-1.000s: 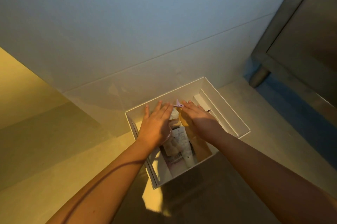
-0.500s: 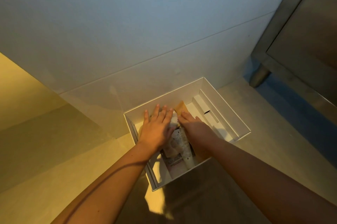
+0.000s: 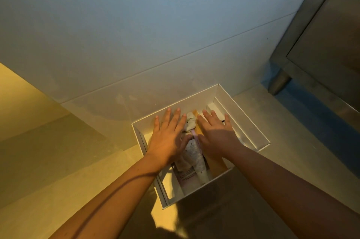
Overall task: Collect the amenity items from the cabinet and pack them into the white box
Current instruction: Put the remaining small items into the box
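The white box sits open on the pale floor, with its far wall close against the base of the wall. Both hands are lowered into it, palms down. The left hand lies flat over the left part of the box, its fingers straight and slightly fanned, their tips reaching almost to the far wall. The right hand lies the same way over the middle and right part, fingers straight and apart, gripping nothing. The amenity items show in the gap between the hands and just nearer than them. A crumpled whitish packet lies between the two sets of fingers. A pale tube runs lengthways from between the palms toward the near wall, cap end nearest the camera. A sachet with pink print lies beneath the tube. A flat amber-yellow piece shows under the right wrist and again beyond the packet. In this dim, yellow light the palms seem to rest on the items, though contact cannot be confirmed. A divider sets off a narrow compartment along the right side of the box, just beyond the right little finger. Further right stands a grey cabinet on a short round leg, well apart from the box.
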Tool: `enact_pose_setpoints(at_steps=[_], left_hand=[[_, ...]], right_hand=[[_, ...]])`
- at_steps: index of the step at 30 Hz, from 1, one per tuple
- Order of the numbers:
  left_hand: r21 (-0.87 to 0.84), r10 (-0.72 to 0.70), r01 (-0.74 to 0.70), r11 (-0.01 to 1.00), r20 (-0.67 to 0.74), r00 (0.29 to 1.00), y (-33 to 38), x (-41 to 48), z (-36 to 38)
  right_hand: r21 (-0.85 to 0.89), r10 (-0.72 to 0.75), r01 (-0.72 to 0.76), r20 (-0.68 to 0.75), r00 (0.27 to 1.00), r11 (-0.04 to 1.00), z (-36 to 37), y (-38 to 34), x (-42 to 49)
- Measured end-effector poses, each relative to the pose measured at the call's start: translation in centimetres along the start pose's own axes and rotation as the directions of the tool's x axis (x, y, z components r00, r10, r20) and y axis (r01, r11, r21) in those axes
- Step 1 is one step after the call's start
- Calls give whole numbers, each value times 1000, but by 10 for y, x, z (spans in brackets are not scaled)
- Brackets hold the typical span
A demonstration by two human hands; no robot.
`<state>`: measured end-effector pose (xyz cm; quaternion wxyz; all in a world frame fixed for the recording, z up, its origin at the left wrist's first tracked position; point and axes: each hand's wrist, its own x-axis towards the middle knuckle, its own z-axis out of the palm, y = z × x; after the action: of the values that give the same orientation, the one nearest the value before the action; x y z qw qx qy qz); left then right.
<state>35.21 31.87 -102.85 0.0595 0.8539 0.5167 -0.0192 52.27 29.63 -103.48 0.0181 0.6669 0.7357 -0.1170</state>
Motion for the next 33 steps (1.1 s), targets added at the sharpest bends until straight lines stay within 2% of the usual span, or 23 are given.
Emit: enact_pose_setpoints(at_steps=[4,9,16,18,21,23,28,33], left_hand=[[-62,8,-10,998,-23,1000,18,-10,-24],[-167,-108,106,980,-3,994,46,-32,-98],[-50,-76,80,996,82,994,72,-65,-251],[-74,-58,60,995,28,998,76,-67,-301],[-196,-1,-26,980,-137,991,80,-72,-378],[-213,8,-58,975,-229,973,80,-76,-422],[-269,-32,-67,961,-346,938,75,-80,-523],[-346,-131,-22,938,-414,901,65,-108,-612]], right_hand=[[28,-2,3,-60,998,1000,-40,-4,-6],[118,74,-63,-92,993,991,-119,-13,-45],[137,96,-91,-25,995,986,-259,-21,-94],[157,90,-83,-39,995,984,-305,-32,-102],[173,75,-64,-61,995,983,-376,-49,-109],[206,58,-31,-127,990,978,-427,-63,-110],[214,-3,62,-263,965,975,-537,-94,-119],[233,78,-13,-273,959,972,-617,-108,-155]])
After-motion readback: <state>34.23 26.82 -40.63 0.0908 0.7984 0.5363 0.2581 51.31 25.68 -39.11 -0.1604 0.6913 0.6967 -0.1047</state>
